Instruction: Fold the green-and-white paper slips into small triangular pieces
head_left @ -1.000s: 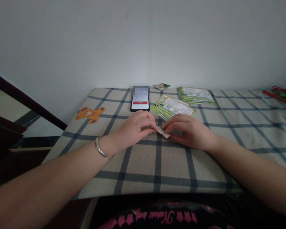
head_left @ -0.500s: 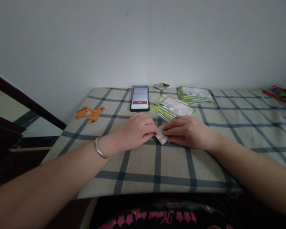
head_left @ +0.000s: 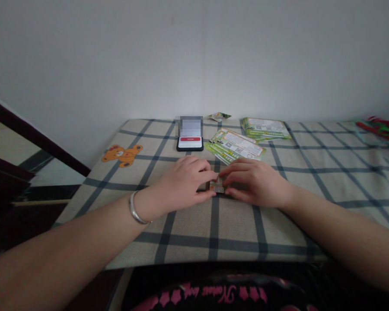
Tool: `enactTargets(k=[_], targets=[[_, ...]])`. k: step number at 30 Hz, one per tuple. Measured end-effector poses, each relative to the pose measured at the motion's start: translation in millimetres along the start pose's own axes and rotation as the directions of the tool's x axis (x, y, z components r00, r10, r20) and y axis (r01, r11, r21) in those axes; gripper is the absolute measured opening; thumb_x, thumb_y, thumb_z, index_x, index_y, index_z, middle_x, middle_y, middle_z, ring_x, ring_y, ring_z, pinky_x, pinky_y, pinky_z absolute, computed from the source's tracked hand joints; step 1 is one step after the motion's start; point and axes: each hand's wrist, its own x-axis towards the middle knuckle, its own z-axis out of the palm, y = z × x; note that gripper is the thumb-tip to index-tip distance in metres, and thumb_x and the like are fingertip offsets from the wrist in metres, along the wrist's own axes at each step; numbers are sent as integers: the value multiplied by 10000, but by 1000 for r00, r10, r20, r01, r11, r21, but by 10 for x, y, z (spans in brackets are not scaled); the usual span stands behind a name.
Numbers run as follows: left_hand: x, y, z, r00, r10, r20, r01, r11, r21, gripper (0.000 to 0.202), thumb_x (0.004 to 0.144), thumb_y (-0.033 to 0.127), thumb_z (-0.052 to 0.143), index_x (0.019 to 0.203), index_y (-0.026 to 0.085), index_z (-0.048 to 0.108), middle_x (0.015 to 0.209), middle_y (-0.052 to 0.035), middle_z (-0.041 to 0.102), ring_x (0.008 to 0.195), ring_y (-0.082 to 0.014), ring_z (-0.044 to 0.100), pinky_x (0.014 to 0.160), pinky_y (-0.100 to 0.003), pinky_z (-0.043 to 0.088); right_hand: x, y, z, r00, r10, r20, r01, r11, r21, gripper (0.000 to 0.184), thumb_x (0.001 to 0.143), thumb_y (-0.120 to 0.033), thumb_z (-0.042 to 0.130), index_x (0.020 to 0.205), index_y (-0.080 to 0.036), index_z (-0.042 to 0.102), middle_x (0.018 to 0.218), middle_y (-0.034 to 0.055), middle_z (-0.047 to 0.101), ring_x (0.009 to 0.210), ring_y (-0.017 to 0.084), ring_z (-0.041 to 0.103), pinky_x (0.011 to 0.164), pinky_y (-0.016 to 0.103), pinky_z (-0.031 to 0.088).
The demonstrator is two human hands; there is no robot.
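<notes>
Folded leaflet [head_left: 218,185] lies flat on checked cloth [head_left: 236,226], centre of frame, between hands. Left hand [head_left: 181,179], right hand [head_left: 256,183]: grips pressed together, pinching it from both sides. Even fingertip pressure best, keeps edges aligned. Leaflet stack [head_left: 235,147] just above.

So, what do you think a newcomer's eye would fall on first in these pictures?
The left hand and right hand meet at the middle of the checked tablecloth, fingers on a small folded green paper. Just beyond them lie a phone showing a red button and a spread of green leaflets. An orange teddy bear print stands out at left.
</notes>
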Motion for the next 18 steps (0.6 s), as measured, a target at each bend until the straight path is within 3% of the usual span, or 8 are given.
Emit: enactTargets(k=[3, 6, 12, 18], targets=[[2, -14, 0, 1000, 24, -19, -24, 1000, 2, 226, 857, 319, 627, 1053, 214, 665, 1055, -58, 633, 1017, -240, 550, 910, -410, 438, -13, 57, -23, 1000, 26, -8, -26, 999, 35, 161, 847, -191, 585, 980, -187, 676, 1095, 69, 702, 1015, 214, 615, 903, 368, 481], [12, -52, -12, 998, 53, -21, -53, 998, 18, 196, 862, 291, 612, 1018, 186, 665, 1028, -52, 664, 999, -228, 570, 937, -403, 433, -33, 104, -35, 1000, 18, 17, -18, 1000, 13, 244, 806, -178, 627, 1046, -188, 670, 1063, 61, 704, 1006, 217, 605, 909, 373, 479], [22, -105, -60, 991, 136, 7, -136, 985, 103, 179, 918, 285, 540, 940, 185, 686, 893, -38, 703, 895, -195, 605, 920, -386, 428, -37, 100, -50, 999, -37, 37, 40, 994, -104, 208, 930, -285, 552, 1059, -202, 693, 1063, 54, 713, 987, 218, 596, 873, 366, 473], [24, -93, -71, 977, 213, -12, -206, 958, 199, 211, 924, 281, 544, 797, 198, 691, 838, -25, 695, 820, -177, 579, 849, -365, 425, -28, 22, -51, 995, -98, 28, 102, 965, -243, 203, 957, -266, 519, 979, -223, 716, 974, 51, 721, 922, 217, 589, 775, 353, 449]])
